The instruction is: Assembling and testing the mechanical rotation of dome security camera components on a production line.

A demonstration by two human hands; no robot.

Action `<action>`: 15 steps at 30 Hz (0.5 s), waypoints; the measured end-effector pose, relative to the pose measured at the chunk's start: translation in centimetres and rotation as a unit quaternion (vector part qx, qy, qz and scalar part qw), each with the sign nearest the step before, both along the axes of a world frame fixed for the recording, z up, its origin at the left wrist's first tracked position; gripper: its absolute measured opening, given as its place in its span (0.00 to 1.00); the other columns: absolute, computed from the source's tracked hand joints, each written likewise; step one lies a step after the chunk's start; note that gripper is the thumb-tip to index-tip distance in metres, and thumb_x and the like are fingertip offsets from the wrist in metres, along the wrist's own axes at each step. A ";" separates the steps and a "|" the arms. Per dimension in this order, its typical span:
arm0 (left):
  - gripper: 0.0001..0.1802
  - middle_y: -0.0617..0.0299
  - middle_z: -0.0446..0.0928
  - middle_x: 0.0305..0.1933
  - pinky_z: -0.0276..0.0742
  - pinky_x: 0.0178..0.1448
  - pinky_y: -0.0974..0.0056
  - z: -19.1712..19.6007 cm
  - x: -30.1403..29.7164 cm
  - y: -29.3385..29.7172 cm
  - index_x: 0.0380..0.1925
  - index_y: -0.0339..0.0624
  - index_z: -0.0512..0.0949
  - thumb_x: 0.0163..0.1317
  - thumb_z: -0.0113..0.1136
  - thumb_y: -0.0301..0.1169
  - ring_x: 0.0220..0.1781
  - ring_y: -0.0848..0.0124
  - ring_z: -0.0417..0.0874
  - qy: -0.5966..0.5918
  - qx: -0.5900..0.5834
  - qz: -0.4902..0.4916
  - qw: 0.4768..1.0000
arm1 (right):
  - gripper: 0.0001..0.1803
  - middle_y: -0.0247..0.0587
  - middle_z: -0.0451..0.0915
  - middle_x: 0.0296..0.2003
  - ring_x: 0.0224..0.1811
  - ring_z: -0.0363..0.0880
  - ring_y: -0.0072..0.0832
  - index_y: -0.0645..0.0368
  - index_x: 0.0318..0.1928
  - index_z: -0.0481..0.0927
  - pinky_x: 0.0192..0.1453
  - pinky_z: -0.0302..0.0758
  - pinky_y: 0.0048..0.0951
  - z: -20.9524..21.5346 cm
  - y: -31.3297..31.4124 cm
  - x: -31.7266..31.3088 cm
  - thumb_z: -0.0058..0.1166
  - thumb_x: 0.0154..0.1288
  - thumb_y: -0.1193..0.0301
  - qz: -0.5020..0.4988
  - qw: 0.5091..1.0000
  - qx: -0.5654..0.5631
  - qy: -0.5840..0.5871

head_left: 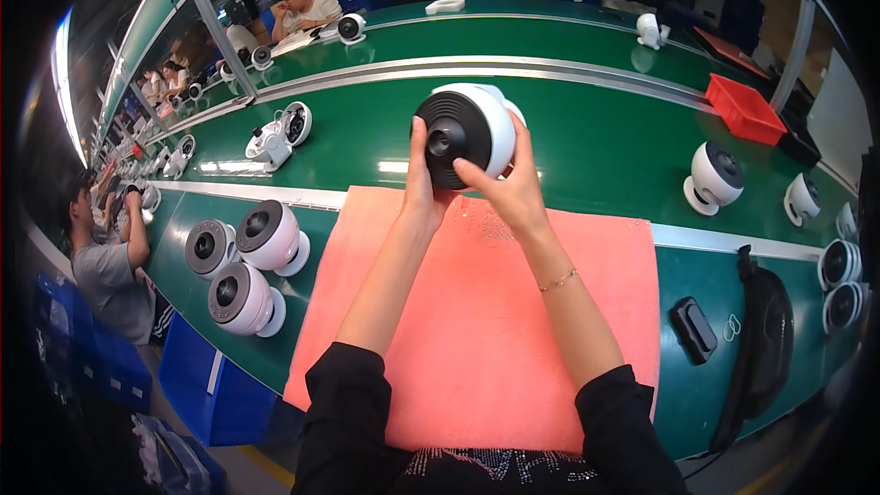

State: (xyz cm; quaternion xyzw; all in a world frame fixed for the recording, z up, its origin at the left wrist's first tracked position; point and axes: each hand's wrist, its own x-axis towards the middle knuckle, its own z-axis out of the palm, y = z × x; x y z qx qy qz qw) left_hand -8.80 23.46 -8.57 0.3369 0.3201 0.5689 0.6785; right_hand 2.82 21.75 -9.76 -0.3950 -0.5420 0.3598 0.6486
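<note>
Between both my hands I hold a round white security camera with a ribbed black face and a lens in its middle. My left hand grips its left and lower side, the thumb up along the black face. My right hand wraps its right side, with the thumb pressed on the face near the lens. The fingers behind the camera are hidden. It is held up over the far edge of a pink mat, with the green conveyor belt behind it.
Several similar cameras stand left of the mat; others sit on the belt at right. An opened camera lies on the belt. A red tray, a black case and a black bag are at right. A co-worker sits at left.
</note>
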 end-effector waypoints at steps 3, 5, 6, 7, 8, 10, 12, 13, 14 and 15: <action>0.37 0.52 0.62 0.58 0.71 0.57 0.58 -3.4 -0.6 1.3 0.56 0.46 0.61 0.55 0.49 0.61 0.59 0.61 0.67 -0.028 -0.073 -0.053 0.996 | 0.43 0.49 0.68 0.51 0.52 0.71 0.40 0.59 0.61 0.54 0.52 0.72 0.36 -1.0 1.4 2.0 0.63 0.50 0.57 0.089 0.959 -0.177 0.202; 0.36 0.51 0.58 0.61 0.69 0.57 0.58 -4.6 0.1 0.7 0.58 0.46 0.55 0.56 0.56 0.53 0.59 0.60 0.66 -0.006 -0.095 -0.049 0.994 | 0.39 0.50 0.65 0.52 0.56 0.67 0.38 0.58 0.59 0.55 0.54 0.71 0.39 -2.0 1.8 4.1 0.58 0.54 0.53 0.134 0.911 -0.256 0.293; 0.36 0.49 0.60 0.60 0.69 0.57 0.57 -5.3 0.3 0.4 0.57 0.45 0.55 0.56 0.56 0.51 0.58 0.59 0.67 0.035 -0.092 -0.046 0.994 | 0.37 0.48 0.65 0.52 0.55 0.68 0.38 0.57 0.58 0.58 0.54 0.71 0.39 -3.7 2.9 4.4 0.57 0.55 0.53 0.086 0.894 -0.276 0.342; 0.31 0.51 0.63 0.59 0.70 0.56 0.61 -5.6 0.2 -0.2 0.55 0.42 0.59 0.58 0.57 0.46 0.58 0.63 0.68 0.078 -0.095 -0.034 0.992 | 0.34 0.47 0.66 0.52 0.55 0.68 0.38 0.57 0.57 0.62 0.54 0.71 0.40 -4.9 3.7 4.5 0.56 0.56 0.52 0.041 0.872 -0.293 0.390; 0.31 0.51 0.63 0.59 0.70 0.56 0.61 -6.5 -0.3 -0.4 0.55 0.42 0.59 0.58 0.57 0.46 0.58 0.63 0.68 0.078 -0.094 -0.034 0.992 | 0.35 0.46 0.65 0.53 0.56 0.67 0.39 0.57 0.58 0.61 0.57 0.69 0.41 -5.0 3.6 4.3 0.57 0.56 0.52 0.042 0.883 -0.282 0.373; 0.22 0.52 0.68 0.54 0.73 0.53 0.65 -9.4 -0.9 -0.3 0.51 0.39 0.64 0.60 0.56 0.36 0.55 0.67 0.72 0.303 0.082 -0.042 0.948 | 0.36 0.45 0.64 0.53 0.54 0.68 0.40 0.56 0.58 0.60 0.57 0.69 0.40 -5.2 3.4 3.5 0.57 0.55 0.51 0.023 0.906 -0.281 0.315; 0.12 0.55 0.75 0.44 0.76 0.48 0.67 -9.8 -0.2 -1.2 0.42 0.34 0.72 0.57 0.54 0.25 0.45 0.70 0.78 0.429 0.205 -0.016 0.879 | 0.37 0.43 0.66 0.50 0.49 0.70 0.39 0.56 0.58 0.56 0.54 0.69 0.40 -5.2 2.5 2.2 0.60 0.55 0.54 0.044 0.893 -0.295 0.337; 0.11 0.56 0.76 0.42 0.76 0.47 0.67 -9.2 0.4 -1.9 0.40 0.33 0.73 0.56 0.54 0.23 0.43 0.70 0.79 0.488 0.229 -0.019 0.842 | 0.38 0.42 0.66 0.49 0.47 0.71 0.38 0.57 0.58 0.55 0.53 0.69 0.40 -5.4 1.8 1.5 0.60 0.55 0.56 0.083 0.877 -0.289 0.374; 0.10 0.52 0.77 0.35 0.78 0.42 0.67 -9.7 0.4 -2.0 0.35 0.31 0.74 0.52 0.56 0.24 0.37 0.66 0.81 0.510 0.245 0.018 0.825 | 0.40 0.41 0.68 0.46 0.46 0.71 0.33 0.59 0.59 0.53 0.51 0.69 0.36 -5.8 1.5 0.0 0.61 0.54 0.60 0.069 0.875 -0.313 0.363; 0.10 0.52 0.77 0.35 0.78 0.42 0.67 -9.8 0.2 -2.0 0.35 0.31 0.74 0.52 0.56 0.24 0.37 0.66 0.81 0.510 0.244 0.019 0.825 | 0.37 0.41 0.70 0.43 0.42 0.73 0.31 0.60 0.59 0.53 0.47 0.71 0.33 -6.2 1.1 -1.0 0.60 0.55 0.62 0.058 0.912 -0.288 0.287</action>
